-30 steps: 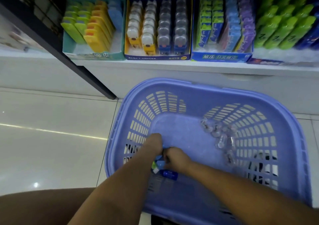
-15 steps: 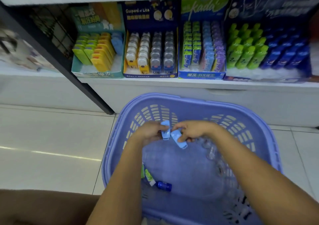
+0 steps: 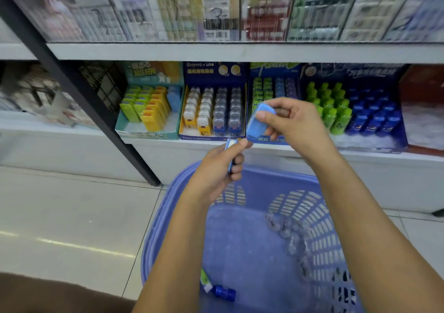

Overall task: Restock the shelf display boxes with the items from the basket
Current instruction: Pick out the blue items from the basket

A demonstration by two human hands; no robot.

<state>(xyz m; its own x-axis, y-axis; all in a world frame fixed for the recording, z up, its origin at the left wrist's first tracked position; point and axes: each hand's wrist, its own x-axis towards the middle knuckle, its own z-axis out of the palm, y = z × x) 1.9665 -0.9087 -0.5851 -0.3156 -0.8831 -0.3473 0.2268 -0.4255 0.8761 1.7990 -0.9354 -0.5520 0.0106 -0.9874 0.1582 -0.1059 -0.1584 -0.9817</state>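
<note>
The dark blue display box (image 3: 213, 72) at the far centre is showing "Gaspard et Lisa" on its header. The teal display box (image 3: 149, 72) left of it is carrying Chinese lettering too blurred to read.

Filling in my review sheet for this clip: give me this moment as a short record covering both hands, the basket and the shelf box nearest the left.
left hand: holds a small blue item
right hand: pinches a second blue item in front of the shelf
basket: purple, below both hands; holds clear pieces and a blue-capped tube
teal box: on the shelf, with green, yellow, orange and blue items inside
</note>
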